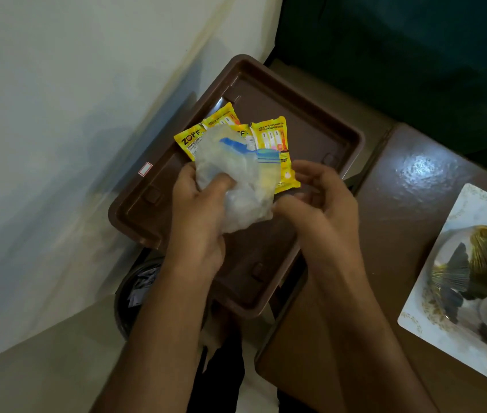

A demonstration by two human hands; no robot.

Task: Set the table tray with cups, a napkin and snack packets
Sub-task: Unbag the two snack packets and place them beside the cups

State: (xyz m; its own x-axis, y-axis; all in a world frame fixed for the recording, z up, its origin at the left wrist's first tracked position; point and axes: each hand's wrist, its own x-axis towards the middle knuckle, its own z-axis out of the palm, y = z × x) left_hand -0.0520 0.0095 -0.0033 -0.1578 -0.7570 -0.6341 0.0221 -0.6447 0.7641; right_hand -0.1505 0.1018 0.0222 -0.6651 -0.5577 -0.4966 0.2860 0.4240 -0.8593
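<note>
A brown plastic tray [319, 120] sits in the middle of the view. Yellow snack packets [269, 135] lie on its far part, partly hidden. My left hand [197, 216] grips a crumpled clear plastic zip bag [236, 180] with a blue strip, held above the tray in front of the packets. My right hand [322, 204] is beside the bag's lower right corner, fingers curled and touching its edge. No cups or napkin show.
A dark brown table [400, 210] lies to the right, carrying a white square plate [432, 326] with shell-like decorations. A round bin [129, 296] with scraps stands under the tray's near left corner. A pale wall fills the left.
</note>
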